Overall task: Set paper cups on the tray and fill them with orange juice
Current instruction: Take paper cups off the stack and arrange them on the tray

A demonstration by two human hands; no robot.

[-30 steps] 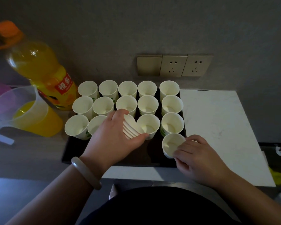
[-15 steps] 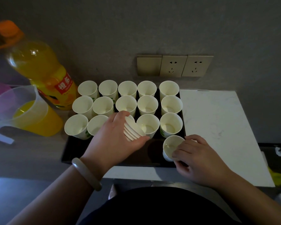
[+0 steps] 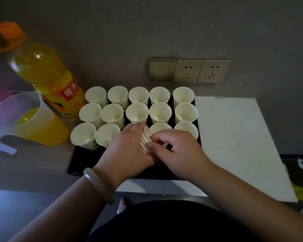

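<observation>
Head view, leftmost: orange juice bottle (image 3: 47, 79), red label reading "橙多"; clear pitcher (image 3: 30, 119) part-filled with juice. Centre: empty white paper cups (image 3: 138, 112) upright in rows on black tray (image 3: 84, 161). Left hand (image 3: 128, 151) gripping nested cup stack (image 3: 145, 140) above the tray, right hand (image 3: 180, 154) pinching its rim.

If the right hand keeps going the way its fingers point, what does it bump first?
The stack of paper cups gripped by the left hand. The right hand seems to be pinching its end cup.

Left hand (image 3: 128, 151) curled round a cup stack (image 3: 146, 139) — right hand (image 3: 179, 151) pinching its top rim.
</observation>
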